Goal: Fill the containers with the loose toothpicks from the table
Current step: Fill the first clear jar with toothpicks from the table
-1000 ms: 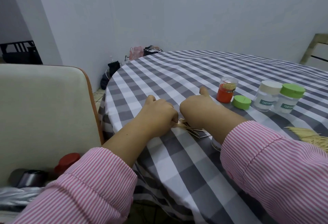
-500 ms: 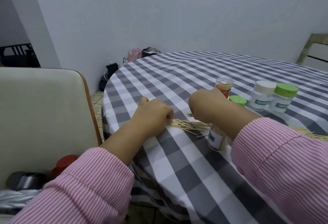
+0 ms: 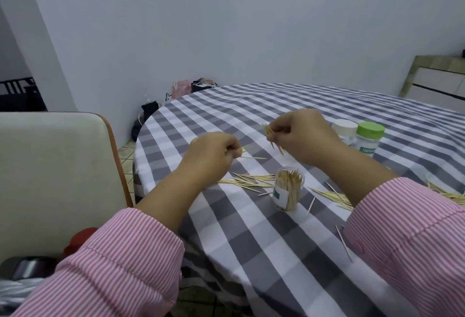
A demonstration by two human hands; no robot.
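Observation:
An open clear container (image 3: 288, 188) stands on the checked tablecloth (image 3: 251, 241), partly full of upright toothpicks. Above and behind it my right hand (image 3: 302, 135) pinches a small bundle of toothpicks (image 3: 273, 138), tips pointing down. To the left, my left hand (image 3: 211, 158) is raised off the cloth and pinches a few toothpicks (image 3: 249, 155) that stick out to the right. Loose toothpicks (image 3: 249, 181) lie scattered left of the container, and more loose toothpicks (image 3: 329, 194) lie to its right. Two closed containers stand behind my right hand, one with a white lid (image 3: 344, 127), one with a green lid (image 3: 370, 133).
A cream chair back (image 3: 55, 178) stands close on the left. A red cap (image 3: 80, 240) and a dark object (image 3: 30, 265) lie on its seat. Bags (image 3: 181, 89) sit on the floor by the wall. The table edge curves down at the left front.
Both hands have lifted off the table with toothpicks, the right one rising higher and right. The open container is now uncovered, and the view has tilted upward.

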